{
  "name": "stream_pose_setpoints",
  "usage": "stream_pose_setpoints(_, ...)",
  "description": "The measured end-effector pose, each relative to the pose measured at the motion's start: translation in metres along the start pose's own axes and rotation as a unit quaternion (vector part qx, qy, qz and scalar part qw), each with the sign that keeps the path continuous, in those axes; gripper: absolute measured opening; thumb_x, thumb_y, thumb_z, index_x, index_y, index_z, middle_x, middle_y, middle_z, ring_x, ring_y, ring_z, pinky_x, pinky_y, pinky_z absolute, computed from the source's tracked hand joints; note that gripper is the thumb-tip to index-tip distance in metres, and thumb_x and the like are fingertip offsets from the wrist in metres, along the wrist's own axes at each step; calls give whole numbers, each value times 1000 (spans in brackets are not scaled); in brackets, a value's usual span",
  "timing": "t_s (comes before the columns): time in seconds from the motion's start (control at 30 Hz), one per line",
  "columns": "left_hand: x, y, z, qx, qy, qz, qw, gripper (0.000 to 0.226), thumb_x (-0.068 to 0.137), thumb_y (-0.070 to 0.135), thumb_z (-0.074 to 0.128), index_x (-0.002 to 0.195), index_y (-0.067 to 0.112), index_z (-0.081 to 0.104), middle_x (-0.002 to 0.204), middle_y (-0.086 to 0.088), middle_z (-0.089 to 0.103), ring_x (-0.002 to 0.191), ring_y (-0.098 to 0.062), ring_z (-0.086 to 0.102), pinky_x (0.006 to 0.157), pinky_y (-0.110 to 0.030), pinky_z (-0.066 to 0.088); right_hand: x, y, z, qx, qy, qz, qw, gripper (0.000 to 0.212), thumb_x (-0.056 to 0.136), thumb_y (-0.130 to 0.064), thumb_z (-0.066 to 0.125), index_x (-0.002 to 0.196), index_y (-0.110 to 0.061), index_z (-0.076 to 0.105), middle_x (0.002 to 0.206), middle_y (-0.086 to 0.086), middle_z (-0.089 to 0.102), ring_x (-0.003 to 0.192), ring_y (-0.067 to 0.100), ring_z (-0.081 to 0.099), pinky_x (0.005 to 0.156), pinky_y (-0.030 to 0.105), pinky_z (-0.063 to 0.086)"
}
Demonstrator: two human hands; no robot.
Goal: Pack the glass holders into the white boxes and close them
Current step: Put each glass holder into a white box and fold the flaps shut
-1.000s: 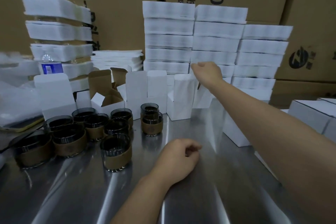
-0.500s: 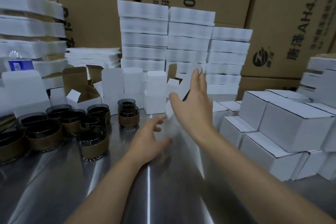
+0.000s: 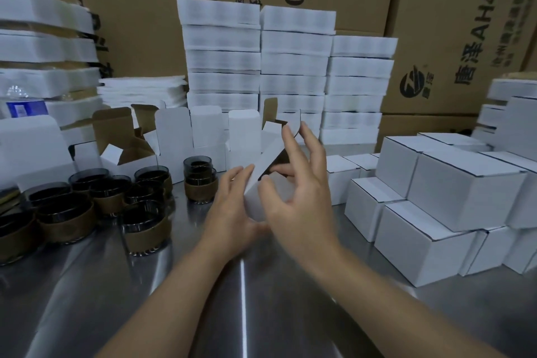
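Brown shipping cartons (image 3: 145, 23) fill the top of the frame, behind a steel table (image 3: 261, 314) that spans the bottom. Stacks of flat white box blanks (image 3: 293, 67) rise at upper centre. Closed white boxes (image 3: 465, 192) are piled at the right. A row of open white boxes (image 3: 174, 136) stands left of centre with flaps raised. The glass holders (image 3: 66, 212), dark with brown sleeves, cluster at lower left on the table. At centre, a tilted white box (image 3: 268, 157) is lifted off the table. The left hand (image 3: 229, 215) cups and grips its lower end. The right hand (image 3: 302, 203) holds it with the thumb on its near face and the fingers spread round its open top.
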State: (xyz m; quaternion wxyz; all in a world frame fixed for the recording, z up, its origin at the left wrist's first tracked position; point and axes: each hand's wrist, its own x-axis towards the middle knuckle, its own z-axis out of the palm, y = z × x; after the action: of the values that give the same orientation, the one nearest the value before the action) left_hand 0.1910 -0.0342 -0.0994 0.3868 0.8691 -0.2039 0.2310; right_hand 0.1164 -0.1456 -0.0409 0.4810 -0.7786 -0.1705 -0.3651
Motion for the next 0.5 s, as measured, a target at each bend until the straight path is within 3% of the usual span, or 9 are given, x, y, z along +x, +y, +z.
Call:
stream_pose_setpoints(0.07, -1, 4, -3, 22, 17, -8, 1000, 101, 67, 49, 72, 150, 30, 17, 141, 20, 15, 129, 3, 21, 96, -18, 23, -1, 1, 0, 26, -1, 4, 1000, 67, 81, -25, 48, 146, -27, 30, 139, -33, 12, 101, -7, 50, 86, 1, 34)
stream_pose_setpoints(0.17, -3, 9, -7, 87, 44, 18, 995, 104, 64, 49, 71, 150, 33, 16, 127, 21, 16, 120, -3, 21, 96, -24, 23, -3, 3, 1, 33, -6, -1, 999, 68, 82, -23, 49, 146, -26, 29, 145, -23, 15, 103, -6, 49, 85, -1, 32)
stream_pose_setpoints(0.33, -4, 14, -7, 111, 82, 45, 989, 96, 83, 31, 63, 144, 45, -10, 117, 13, 25, 109, -9, 30, 90, -22, 22, -7, 8, 6, 9, -26, -35, 999, 67, 84, -19, 53, 147, -26, 29, 152, -14, 10, 116, 5, 50, 92, 4, 35)
stream_pose_setpoints(0.4, -4, 15, -8, 94, 73, 38, 992, 97, 87, 29, 61, 138, 51, -19, 128, 9, 31, 117, -8, 27, 92, -19, 19, -10, 8, 9, 2, -40, -50, 998, 68, 84, -20, 51, 146, -29, 25, 152, -14, 7, 124, 12, 46, 97, 11, 38)
stream_pose_setpoints(0.5, -2, 17, -12, 69, 60, 26, 995, 86, 83, 44, 57, 149, 44, 1, 140, 30, 20, 128, 0, 22, 99, -22, 22, -13, 11, 13, -14, -47, -57, 997, 69, 84, -22, 50, 148, -23, 26, 153, -10, 3, 120, 13, 47, 99, 14, 37)
